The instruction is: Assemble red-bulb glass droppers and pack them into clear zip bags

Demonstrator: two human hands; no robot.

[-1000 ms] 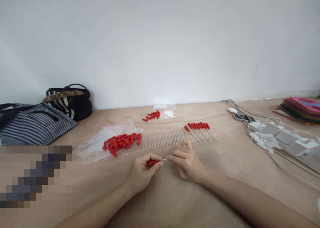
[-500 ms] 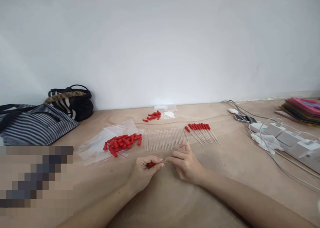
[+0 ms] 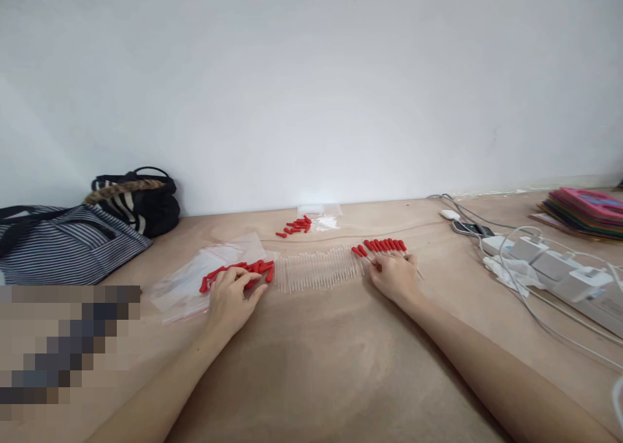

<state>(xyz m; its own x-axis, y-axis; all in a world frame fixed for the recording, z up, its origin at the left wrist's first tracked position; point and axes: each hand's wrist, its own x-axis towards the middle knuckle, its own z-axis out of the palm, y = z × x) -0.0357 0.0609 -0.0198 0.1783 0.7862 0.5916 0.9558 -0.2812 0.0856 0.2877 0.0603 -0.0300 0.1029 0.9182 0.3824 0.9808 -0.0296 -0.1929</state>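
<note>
Head view: droppers [image 3: 379, 245] aslant, red ends toward the wall [image 3: 311, 93], tips near-right.

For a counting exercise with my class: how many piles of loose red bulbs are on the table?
2. The larger pile is left of the clear tubes, partly covered by the left hand; the smaller pile lies farther back, near the wall.

The bench [image 3: 311, 365] looks like smooth wood with a dull sheen. The bulbs [image 3: 256, 268] seem rubbery and mostly matt; the tubes [image 3: 316, 269] are clear and shiny, glass or plastic. The bags [image 3: 181, 288] are thin, filmy plastic. Chargers [image 3: 586, 282] show smooth white plastic, the tissue [image 3: 516, 274] crumpled paper, the striped bag [image 3: 80, 239] matt cloth.
</note>
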